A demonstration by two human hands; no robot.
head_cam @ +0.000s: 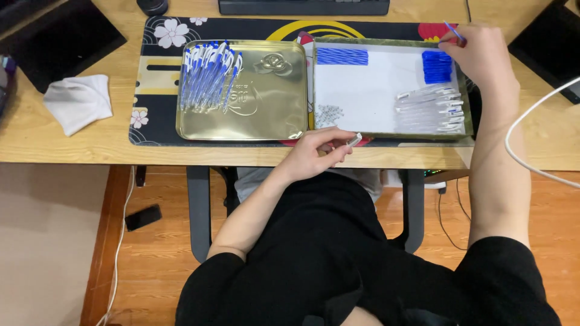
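Observation:
My left hand (pixel 317 152) rests at the desk's front edge, closed on a clear pen barrel (pixel 354 140). My right hand (pixel 479 53) hovers over the far right corner of the white-lined tray (pixel 386 84), pinching a thin blue refill (pixel 453 31). Under it lies a heap of blue caps (pixel 437 66). In the tray are also a row of blue refills (pixel 342 56), a pile of clear barrels (pixel 432 108) and small springs (pixel 329 113). To the left, a gold tin lid (pixel 266 102) holds several assembled blue-and-white pens (pixel 208 75).
A floral desk mat (pixel 163 60) lies under both trays. A folded white cloth (pixel 78 101) sits at left, a keyboard (pixel 302 6) at the back, a dark pad (pixel 60 39) far left. A white cable (pixel 531 121) loops at right.

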